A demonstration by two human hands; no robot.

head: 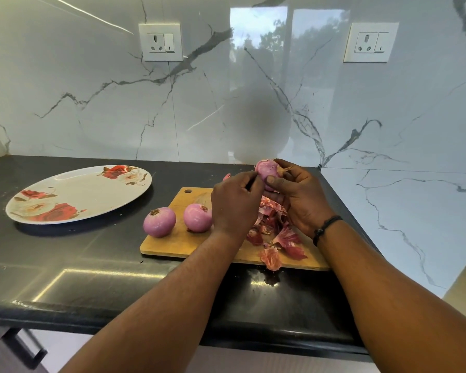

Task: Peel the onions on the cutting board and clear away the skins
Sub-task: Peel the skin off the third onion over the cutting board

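A pink onion is held above the far side of the wooden cutting board. My right hand grips it from the right, thumb across its front. My left hand has its fingers curled at the onion's left side, pinching at its skin. Two peeled pink onions stand on the board's left end, one at the corner and the other beside it. A heap of red onion skins lies on the board's right half, partly hidden under my hands; some pieces hang over its front edge.
An oval white plate with red roses lies on the black counter to the left of the board. Marble walls close the back and the right side. A drawer handle shows below the counter's front edge.
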